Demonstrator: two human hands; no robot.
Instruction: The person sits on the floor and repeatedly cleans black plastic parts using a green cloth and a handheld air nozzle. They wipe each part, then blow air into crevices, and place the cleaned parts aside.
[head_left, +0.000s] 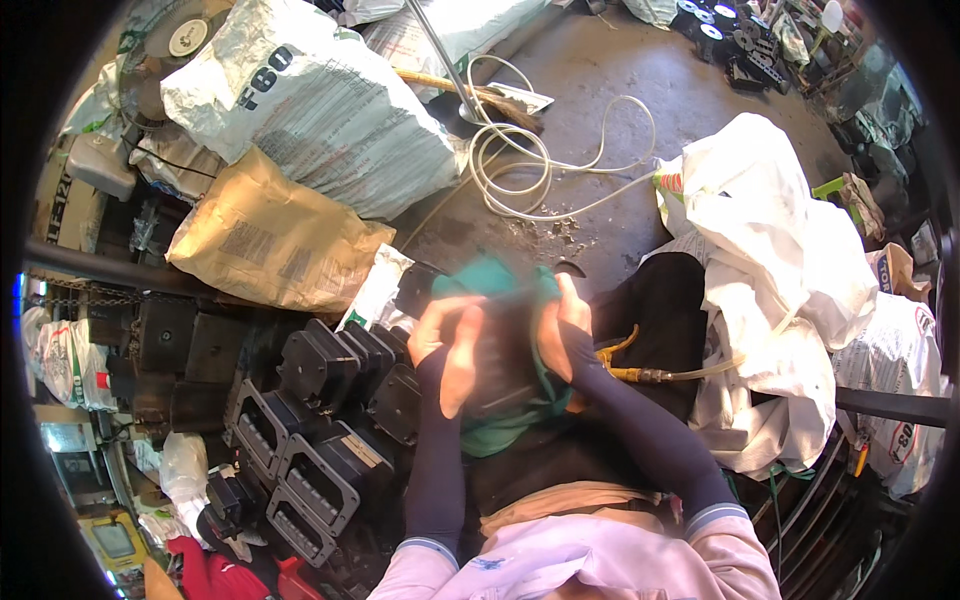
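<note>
Both hands are in front of my body, over my lap, with a green cloth [495, 432] and a dark, boxy part [508, 362] between them. The part is smeared by motion, so its exact kind cannot be made out. My left hand [452, 345] grips cloth and part from the left, its thumb along the side. On the right edge, my right hand [563, 325] has its fingers closed over bunched cloth. Beside my left forearm lie several black housings [320, 365], some with rectangular frames and ribbed insides. A yellow air blow gun [632, 374] rests by my right forearm.
A pale hose [530, 190] lies coiled on the floor ahead, near a broom [500, 105]. A brown paper sack [275, 235] and a large white sack [310, 115] stand at the left. White sacking [765, 260] is heaped at the right. More black parts [735, 45] lie far right.
</note>
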